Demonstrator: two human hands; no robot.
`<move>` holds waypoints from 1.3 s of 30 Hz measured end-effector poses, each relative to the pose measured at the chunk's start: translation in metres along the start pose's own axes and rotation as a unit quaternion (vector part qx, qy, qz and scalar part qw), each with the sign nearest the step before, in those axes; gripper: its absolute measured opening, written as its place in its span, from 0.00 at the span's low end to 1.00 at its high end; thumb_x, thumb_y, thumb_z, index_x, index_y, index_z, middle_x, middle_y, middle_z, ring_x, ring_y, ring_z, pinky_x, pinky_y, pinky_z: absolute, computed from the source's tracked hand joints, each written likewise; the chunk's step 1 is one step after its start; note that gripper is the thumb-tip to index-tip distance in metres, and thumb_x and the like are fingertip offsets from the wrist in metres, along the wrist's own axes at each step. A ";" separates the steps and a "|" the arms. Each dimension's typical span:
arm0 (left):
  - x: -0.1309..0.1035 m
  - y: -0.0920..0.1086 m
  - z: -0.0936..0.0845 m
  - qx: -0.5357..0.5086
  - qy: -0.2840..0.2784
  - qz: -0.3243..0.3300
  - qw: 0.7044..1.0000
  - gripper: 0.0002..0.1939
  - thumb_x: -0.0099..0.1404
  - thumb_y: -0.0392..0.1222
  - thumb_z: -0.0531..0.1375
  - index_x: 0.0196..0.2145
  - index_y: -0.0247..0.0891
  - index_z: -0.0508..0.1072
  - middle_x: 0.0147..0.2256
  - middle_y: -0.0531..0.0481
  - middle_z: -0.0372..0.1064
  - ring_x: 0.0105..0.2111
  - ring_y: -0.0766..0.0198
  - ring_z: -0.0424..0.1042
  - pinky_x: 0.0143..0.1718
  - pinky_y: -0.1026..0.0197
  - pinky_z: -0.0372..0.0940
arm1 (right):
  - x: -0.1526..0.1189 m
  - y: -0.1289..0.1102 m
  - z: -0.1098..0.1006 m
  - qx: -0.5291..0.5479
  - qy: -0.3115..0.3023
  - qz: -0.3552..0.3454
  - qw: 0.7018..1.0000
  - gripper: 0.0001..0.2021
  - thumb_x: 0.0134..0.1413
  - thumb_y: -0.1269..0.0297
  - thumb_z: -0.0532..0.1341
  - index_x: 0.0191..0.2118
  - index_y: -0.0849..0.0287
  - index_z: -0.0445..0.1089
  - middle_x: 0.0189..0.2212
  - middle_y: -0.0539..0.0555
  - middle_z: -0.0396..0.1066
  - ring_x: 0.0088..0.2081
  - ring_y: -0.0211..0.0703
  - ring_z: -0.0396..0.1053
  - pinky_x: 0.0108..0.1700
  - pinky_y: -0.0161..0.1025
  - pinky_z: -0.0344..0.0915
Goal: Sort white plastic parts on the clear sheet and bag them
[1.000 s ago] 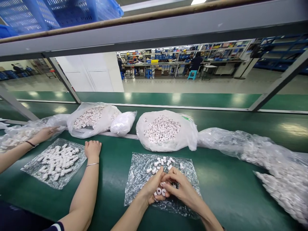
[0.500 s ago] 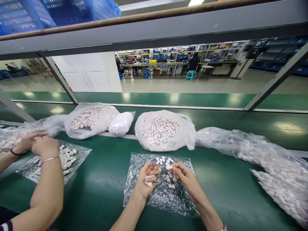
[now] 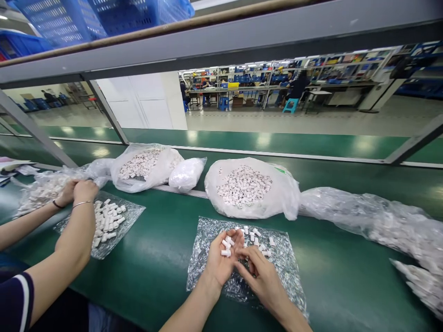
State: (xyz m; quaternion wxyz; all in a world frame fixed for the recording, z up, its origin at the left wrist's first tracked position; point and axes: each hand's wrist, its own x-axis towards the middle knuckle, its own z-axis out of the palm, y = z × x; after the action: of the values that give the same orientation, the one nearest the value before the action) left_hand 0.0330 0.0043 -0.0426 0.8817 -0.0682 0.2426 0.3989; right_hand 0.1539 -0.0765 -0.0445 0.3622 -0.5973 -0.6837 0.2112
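Observation:
My left hand [image 3: 221, 260] is palm up over a clear plastic sheet [image 3: 204, 235], its fingers curled around several small white parts [image 3: 226, 246] that rest in the palm. Beside it, on the right, my right hand [image 3: 259, 272] is bent with its fingertips close to the left fingers; what lies between those fingertips is hidden. More white parts [image 3: 256, 232] are scattered on the sheet behind both hands. A large open plastic bag [image 3: 284, 191] full of similar parts lies just beyond the sheet.
At the left, a co-worker's hands [image 3: 81, 189] are above another sheet [image 3: 133, 214] with white parts. A second open bag [image 3: 166, 159], a closed white bag [image 3: 187, 174] and a long clear bag [image 3: 332, 200] line the bench. Blue baskets [image 3: 124, 16] stand overhead.
My left palm has opened, showing the white parts in it. My right hand has moved from the loose parts to my left fingers. The view has shifted, and the co-worker's hands have come together.

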 end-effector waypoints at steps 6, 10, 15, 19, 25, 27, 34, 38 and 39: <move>0.000 -0.015 -0.004 0.039 -0.021 -0.013 0.999 0.16 0.71 0.40 0.52 0.34 0.30 0.76 0.42 0.33 0.75 0.43 0.56 0.78 0.47 0.60 0.72 | -0.002 0.000 0.013 -0.048 0.007 0.013 0.999 0.08 0.65 0.57 0.57 0.44 0.52 0.69 0.35 0.53 0.69 0.24 0.41 0.62 0.28 0.39 0.60; -0.003 -0.013 -0.002 0.043 -0.034 -0.011 0.998 0.15 0.71 0.41 0.53 0.35 0.29 0.76 0.44 0.33 0.75 0.45 0.55 0.77 0.50 0.58 0.71 | -0.002 -0.001 0.007 -0.017 0.027 0.026 0.999 0.09 0.66 0.55 0.56 0.42 0.53 0.69 0.31 0.51 0.66 0.23 0.39 0.60 0.27 0.38 0.60; -0.005 -0.001 0.002 0.020 -0.033 0.067 0.997 0.13 0.70 0.37 0.55 0.35 0.26 0.76 0.43 0.35 0.76 0.49 0.54 0.75 0.58 0.54 0.66 | -0.001 0.003 -0.003 0.013 0.089 0.065 0.994 0.10 0.66 0.55 0.56 0.44 0.54 0.67 0.30 0.49 0.65 0.23 0.38 0.61 0.27 0.37 0.61; -0.007 0.002 0.003 0.022 -0.053 0.072 0.996 0.15 0.70 0.38 0.54 0.44 0.22 0.75 0.50 0.31 0.72 0.56 0.48 0.70 0.61 0.51 0.63 | -0.001 0.007 -0.003 -0.026 0.099 0.062 0.993 0.11 0.67 0.56 0.55 0.49 0.54 0.65 0.32 0.50 0.65 0.23 0.38 0.61 0.27 0.36 0.63; -0.009 -0.012 -0.001 0.059 -0.116 -0.030 0.991 0.22 0.72 0.43 0.52 0.52 0.20 0.71 0.58 0.29 0.65 0.61 0.48 0.63 0.62 0.52 0.61 | -0.001 0.007 0.005 -0.101 0.100 0.032 0.989 0.11 0.67 0.56 0.54 0.48 0.53 0.68 0.37 0.53 0.68 0.23 0.38 0.63 0.25 0.35 0.62; -0.008 -0.015 -0.002 0.063 -0.121 -0.045 0.990 0.22 0.72 0.43 0.52 0.53 0.19 0.70 0.58 0.28 0.65 0.62 0.48 0.62 0.62 0.52 0.61 | -0.001 0.006 0.004 -0.097 0.097 0.032 0.990 0.10 0.67 0.57 0.54 0.47 0.52 0.69 0.39 0.53 0.68 0.24 0.38 0.65 0.25 0.35 0.63; -0.006 -0.003 -0.003 -0.003 -0.074 -0.012 0.997 0.21 0.72 0.39 0.51 0.56 0.19 0.67 0.60 0.30 0.64 0.62 0.49 0.62 0.61 0.54 0.63 | -0.001 0.010 -0.007 -0.042 0.131 0.077 0.988 0.09 0.67 0.56 0.55 0.42 0.54 0.68 0.31 0.50 0.63 0.26 0.40 0.63 0.28 0.36 0.62; -0.004 0.004 -0.003 -0.004 -0.064 0.069 0.996 0.20 0.72 0.38 0.51 0.55 0.20 0.69 0.59 0.31 0.65 0.61 0.48 0.63 0.63 0.50 0.61 | -0.001 0.015 -0.009 -0.064 0.131 0.096 0.985 0.11 0.66 0.55 0.55 0.46 0.55 0.66 0.31 0.49 0.62 0.24 0.39 0.61 0.26 0.36 0.60; -0.004 0.003 -0.004 0.005 -0.069 0.070 0.995 0.20 0.72 0.39 0.51 0.54 0.21 0.70 0.59 0.31 0.65 0.61 0.48 0.63 0.63 0.50 0.60 | -0.001 0.015 -0.008 -0.064 0.125 0.089 0.986 0.11 0.66 0.55 0.55 0.46 0.55 0.65 0.31 0.49 0.62 0.24 0.39 0.61 0.26 0.36 0.61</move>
State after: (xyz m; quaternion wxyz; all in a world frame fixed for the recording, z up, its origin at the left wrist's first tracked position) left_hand 0.0273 0.0026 -0.0441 0.8665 -0.0188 0.1879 0.4621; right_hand 0.1697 -0.0753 -0.0506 0.3853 -0.6994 -0.5896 0.1220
